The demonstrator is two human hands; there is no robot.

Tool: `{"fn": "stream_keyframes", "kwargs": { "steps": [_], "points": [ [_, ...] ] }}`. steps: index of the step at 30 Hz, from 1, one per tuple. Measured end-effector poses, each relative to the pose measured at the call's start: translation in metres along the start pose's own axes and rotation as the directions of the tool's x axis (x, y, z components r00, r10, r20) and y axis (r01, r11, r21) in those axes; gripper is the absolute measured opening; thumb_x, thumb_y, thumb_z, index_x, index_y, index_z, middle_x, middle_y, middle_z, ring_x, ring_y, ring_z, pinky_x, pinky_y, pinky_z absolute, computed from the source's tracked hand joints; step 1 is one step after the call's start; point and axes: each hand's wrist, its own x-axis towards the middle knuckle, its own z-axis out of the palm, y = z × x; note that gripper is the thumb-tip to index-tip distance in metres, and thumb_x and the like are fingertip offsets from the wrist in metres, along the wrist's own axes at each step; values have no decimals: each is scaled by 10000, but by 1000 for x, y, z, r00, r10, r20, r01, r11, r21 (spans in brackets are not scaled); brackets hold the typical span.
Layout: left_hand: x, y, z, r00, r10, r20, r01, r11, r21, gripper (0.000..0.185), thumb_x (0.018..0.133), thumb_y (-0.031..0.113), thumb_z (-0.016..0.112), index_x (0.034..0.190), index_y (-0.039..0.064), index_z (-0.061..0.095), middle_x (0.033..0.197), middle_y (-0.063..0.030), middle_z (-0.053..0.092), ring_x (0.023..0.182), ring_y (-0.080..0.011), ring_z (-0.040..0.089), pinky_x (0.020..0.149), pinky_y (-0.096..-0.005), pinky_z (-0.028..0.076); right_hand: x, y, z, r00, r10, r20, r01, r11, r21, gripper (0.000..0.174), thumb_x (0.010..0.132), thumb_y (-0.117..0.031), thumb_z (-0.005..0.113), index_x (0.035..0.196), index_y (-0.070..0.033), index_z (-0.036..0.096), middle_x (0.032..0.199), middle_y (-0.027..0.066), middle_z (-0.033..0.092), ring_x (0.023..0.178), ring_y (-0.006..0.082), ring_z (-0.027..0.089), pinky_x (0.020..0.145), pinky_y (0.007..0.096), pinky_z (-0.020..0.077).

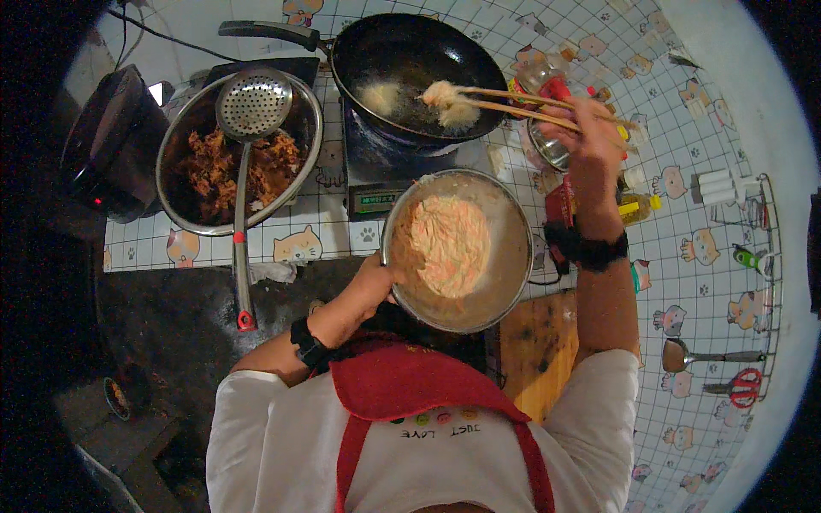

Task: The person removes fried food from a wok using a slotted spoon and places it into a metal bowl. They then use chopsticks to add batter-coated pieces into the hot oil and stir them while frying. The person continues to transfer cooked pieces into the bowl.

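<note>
My left hand (pixel 374 282) grips the near left rim of a metal mixing bowl (pixel 510 263), which is tilted in front of my chest. Inside it lies a mound of pale batter with orange shreds (pixel 451 247). My right hand (pixel 587 138) holds long wooden chopsticks (pixel 513 108) over a black wok (pixel 417 48). At their tips is a battered lump (pixel 441 94). Below it, one pale piece (pixel 458 117) sits in the bubbling oil, and another piece (pixel 380 98) fries farther left. The wok stands on an induction cooker (pixel 378 144) with a lit display.
Left of the cooker, a steel basin (pixel 170 199) holds browned fried pieces (pixel 211 167). A perforated skimmer (pixel 254 102) rests across it, its handle overhanging the counter edge. Bottles (pixel 635 208) and a metal container (pixel 550 144) stand near my right arm. Utensils, including red-handled scissors (pixel 744 388), hang on the right wall.
</note>
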Motion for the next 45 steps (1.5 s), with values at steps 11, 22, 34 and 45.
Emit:
{"fn": "stream_keyframes", "kwargs": {
  "steps": [11,22,34,45],
  "points": [
    [-6,-1,-1,998,25,51,-21,997,-71,438,639,61,578,1038,-70,456,861,-135,594,639,-217,583,460,-300,455,28,19,65,803,-227,550,492,774,-399,128,792,-74,546,709,15,584,703,47,578,632,95,542,558,225,414],
    [-5,-3,0,1000,0,4,0,1000,-10,441,646,58,548,1053,-76,443,854,-133,583,661,-204,562,478,-289,440,22,7,73,919,-113,377,234,927,-293,129,780,-133,600,719,-22,575,697,6,552,568,78,525,504,205,434],
    [-26,24,8,998,-64,-18,65,996,56,456,653,102,538,1074,-49,451,825,-107,572,560,-158,506,387,-249,375,28,23,71,912,-199,360,326,883,-337,251,781,-148,592,597,22,580,694,41,587,599,101,554,499,227,439],
    [-18,12,6,994,-99,-45,101,993,60,454,648,71,523,1085,-42,472,922,-110,581,681,-190,564,473,-273,446,21,16,65,825,-366,431,530,764,-368,138,775,-106,586,708,15,593,704,77,600,577,133,563,514,236,428]
  ]
}}
